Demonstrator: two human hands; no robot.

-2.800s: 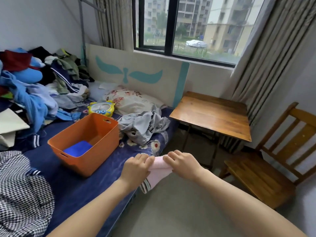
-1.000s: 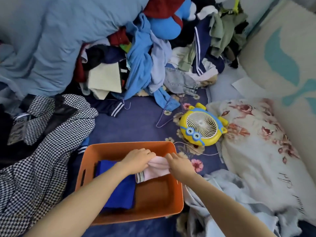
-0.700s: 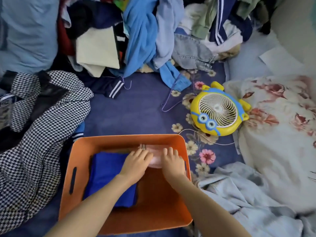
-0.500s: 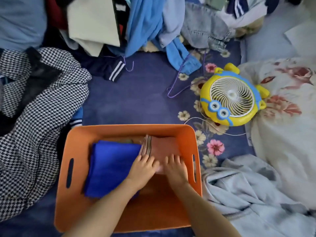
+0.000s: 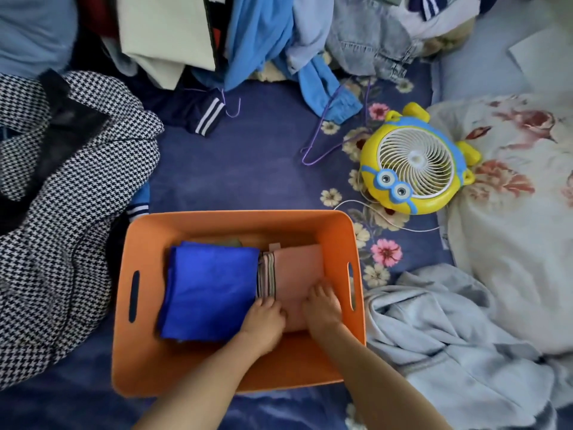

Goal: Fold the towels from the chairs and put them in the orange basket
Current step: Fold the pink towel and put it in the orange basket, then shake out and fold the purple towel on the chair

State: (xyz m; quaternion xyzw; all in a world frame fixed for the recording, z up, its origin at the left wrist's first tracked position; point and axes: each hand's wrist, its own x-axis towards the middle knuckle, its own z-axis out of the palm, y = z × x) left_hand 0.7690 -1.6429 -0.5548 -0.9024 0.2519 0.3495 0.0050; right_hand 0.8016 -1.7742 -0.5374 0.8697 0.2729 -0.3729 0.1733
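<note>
Folded pink towel (image 5: 297, 274), striped edge

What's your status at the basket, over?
Left hand and right hand flat on pink towel. Towel inside orange basket, beside blue towel. Nothing blocking.

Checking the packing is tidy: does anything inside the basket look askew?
Nothing stands out. The blue towel and pink towel lie folded side by side in the orange basket, both hands on the pink one.
</note>
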